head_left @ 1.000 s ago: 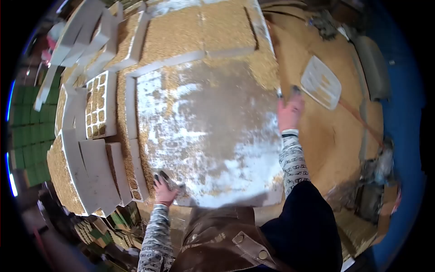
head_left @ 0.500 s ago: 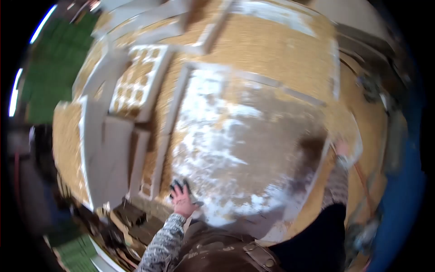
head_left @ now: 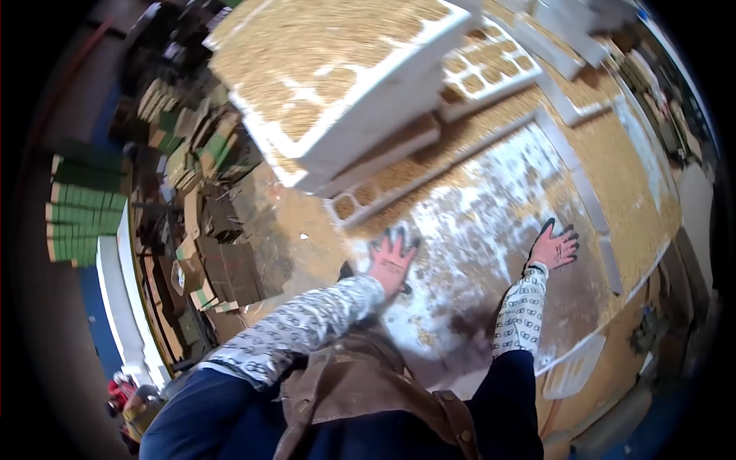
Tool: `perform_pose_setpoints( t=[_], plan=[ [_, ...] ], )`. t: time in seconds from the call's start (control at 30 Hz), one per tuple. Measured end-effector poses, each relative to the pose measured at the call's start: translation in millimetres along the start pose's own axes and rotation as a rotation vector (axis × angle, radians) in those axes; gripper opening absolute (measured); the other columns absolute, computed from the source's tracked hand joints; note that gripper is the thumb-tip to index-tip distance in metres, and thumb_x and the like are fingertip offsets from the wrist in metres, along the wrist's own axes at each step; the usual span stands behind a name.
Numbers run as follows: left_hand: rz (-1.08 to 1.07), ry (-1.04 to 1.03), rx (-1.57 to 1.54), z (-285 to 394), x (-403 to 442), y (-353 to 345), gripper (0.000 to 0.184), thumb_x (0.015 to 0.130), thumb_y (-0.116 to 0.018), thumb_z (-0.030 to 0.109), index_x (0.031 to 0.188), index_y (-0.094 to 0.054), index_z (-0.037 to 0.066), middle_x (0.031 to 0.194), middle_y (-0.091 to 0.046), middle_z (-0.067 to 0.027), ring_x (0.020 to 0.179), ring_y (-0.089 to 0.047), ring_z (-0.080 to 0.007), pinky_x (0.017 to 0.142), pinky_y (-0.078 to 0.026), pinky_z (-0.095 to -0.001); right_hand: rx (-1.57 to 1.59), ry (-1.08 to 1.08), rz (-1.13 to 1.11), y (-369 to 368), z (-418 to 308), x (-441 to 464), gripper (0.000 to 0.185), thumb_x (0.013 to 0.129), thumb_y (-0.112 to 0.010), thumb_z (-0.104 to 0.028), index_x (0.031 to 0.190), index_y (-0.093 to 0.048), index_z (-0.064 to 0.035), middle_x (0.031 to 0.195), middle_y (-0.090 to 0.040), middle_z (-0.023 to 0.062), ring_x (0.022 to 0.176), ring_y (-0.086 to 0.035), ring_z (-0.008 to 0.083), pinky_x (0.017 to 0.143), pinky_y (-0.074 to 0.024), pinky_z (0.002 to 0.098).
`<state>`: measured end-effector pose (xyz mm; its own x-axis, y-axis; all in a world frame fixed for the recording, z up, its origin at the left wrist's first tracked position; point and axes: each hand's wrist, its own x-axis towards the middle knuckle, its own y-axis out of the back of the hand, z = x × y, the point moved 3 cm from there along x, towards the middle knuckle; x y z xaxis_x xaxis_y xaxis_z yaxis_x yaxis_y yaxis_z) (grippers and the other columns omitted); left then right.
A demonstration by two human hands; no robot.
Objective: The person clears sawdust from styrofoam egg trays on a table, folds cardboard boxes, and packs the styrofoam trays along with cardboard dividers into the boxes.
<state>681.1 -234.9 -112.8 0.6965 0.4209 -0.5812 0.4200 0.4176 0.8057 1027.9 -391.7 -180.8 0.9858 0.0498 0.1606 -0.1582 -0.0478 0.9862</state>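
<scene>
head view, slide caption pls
Left hand and right hand splayed over a patchy surface beside white trays of tan granules.

No txt legible. Dark print on L hand's glove (head_left: 389, 265), 5 o'clock nr centre, & R hand's glove (head_left: 553, 248), 3 o'clock: too sm. to read. Repeated marks on L sleeve (head_left: 307, 320), 7 o'clock, & R sleeve (head_left: 523, 310), 4 o'clock, unreadable.

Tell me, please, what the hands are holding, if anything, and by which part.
Nothing is held: the left hand and right hand are spread open over the white-streaked surface.
</scene>
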Motion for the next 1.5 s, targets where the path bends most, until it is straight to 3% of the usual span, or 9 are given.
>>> perform_pose_setpoints(
  t=[0.27,0.5,0.57,0.67,0.93,1.1,1.27,1.33,1.5],
  plan=[
    [0.246,-0.517,-0.19,-86,-15,-61,0.077,0.076,-0.059,0.051,0.137,-0.034,0.012,0.143,-0.027,-0.0182,0.128,-0.032,-0.035,0.104,-0.026,-0.0484,0.342,0.658,-0.151,-5,-193,-159,0.057,0.087,-0.05,-0.042,0.136,-0.04,-0.0141,0.145,-0.029,0.0145,0.134,-0.024,0.0346,0.11,-0.0109,0.0513],
    [-0.246,-0.638,-0.587,-349,-78,-126,0.062,0.084,-0.053,0.047,0.132,-0.042,0.01,0.135,-0.042,-0.0168,0.124,-0.04,-0.0303,0.103,-0.032,-0.0381,0.366,0.403,-0.183,29,-195,-343,0.079,0.069,-0.069,-0.037,0.135,-0.039,-0.0063,0.143,-0.029,0.0177,0.131,-0.023,0.0393,0.111,-0.0142,0.047],
    [-0.364,-0.23,-0.847,-438,-154,-13,0.059,0.084,-0.054,0.045,0.13,-0.044,0.008,0.124,-0.053,-0.0175,0.116,-0.05,-0.0289,0.098,-0.038,-0.0362,0.272,0.461,-0.248,67,-202,-389,0.082,0.064,-0.073,-0.037,0.134,-0.042,-0.0098,0.14,-0.03,0.024,0.13,-0.025,0.0395,0.11,-0.0159,0.0483],
    [0.329,-0.171,-0.791,-562,-152,-29,0.053,0.086,-0.054,0.04,0.125,-0.049,0.005,0.112,-0.061,-0.0159,0.107,-0.057,-0.0274,0.091,-0.043,-0.0351,0.332,0.572,-0.389,83,-229,-438,0.067,0.063,-0.073,-0.035,0.125,-0.053,-0.0163,0.139,-0.034,0.0218,0.128,-0.03,0.0395,0.109,-0.0189,0.0477],
    [0.297,0.224,-1.296,-719,-88,-65,0.039,0.088,-0.056,0.028,0.117,-0.055,0.001,0.108,-0.063,-0.015,0.101,-0.059,-0.0233,0.088,-0.044,-0.0333,0.218,0.47,-0.637,91,-348,-550,0.047,0.074,-0.063,-0.035,0.116,-0.058,-0.0148,0.132,-0.044,0.0182,0.122,-0.04,0.0352,0.103,-0.0324,0.0404],
    [0.066,-0.162,-1.238,-765,-21,-69,0.048,0.086,-0.057,0.036,0.119,-0.054,0.001,0.113,-0.06,-0.0164,0.109,-0.055,-0.0258,0.095,-0.04,-0.0357,0.455,0.448,-0.861,35,-553,-555,0.051,0.077,-0.063,-0.035,0.122,-0.052,-0.0143,0.119,-0.055,0.017,0.111,-0.051,0.0322,0.096,-0.0412,0.0389],
    [0.227,0.223,-1.08,-910,-14,58,0.042,0.088,-0.057,0.028,0.12,-0.053,0.001,0.112,-0.06,-0.0138,0.105,-0.056,-0.0244,0.094,-0.042,-0.0342,0.927,0.49,-0.756,48,-806,-491,0.028,0.086,-0.056,-0.025,0.105,-0.06,-0.0042,0.088,-0.066,0.0129,0.08,-0.063,0.0229,0.074,-0.0491,0.0334],
    [0.373,0.175,-1.28,-974,19,97,0.038,0.088,-0.056,0.022,0.118,-0.054,-0.001,0.112,-0.06,-0.0135,0.103,-0.057,-0.0228,0.091,-0.044,-0.0334,1.255,0.15,-1.062,38,-873,-467,0.027,0.091,-0.053,-0.024,0.106,-0.059,-0.0022,0.093,-0.063,0.0024,0.084,-0.057,0.0097,0.074,-0.0474,0.0272],
    [0.471,0.11,-1.23,-1048,131,216,0.029,0.087,-0.058,0.018,0.107,-0.059,-0.002,0.102,-0.063,-0.0149,0.091,-0.061,-0.0221,0.079,-0.047,-0.0317,2.028,-0.554,-1.509,71,-959,-452,0.032,0.093,-0.049,-0.033,0.105,-0.059,-0.0051,0.101,-0.064,0.0098,0.095,-0.061,0.0272,0.08,-0.0511,0.0387]
  ],
)
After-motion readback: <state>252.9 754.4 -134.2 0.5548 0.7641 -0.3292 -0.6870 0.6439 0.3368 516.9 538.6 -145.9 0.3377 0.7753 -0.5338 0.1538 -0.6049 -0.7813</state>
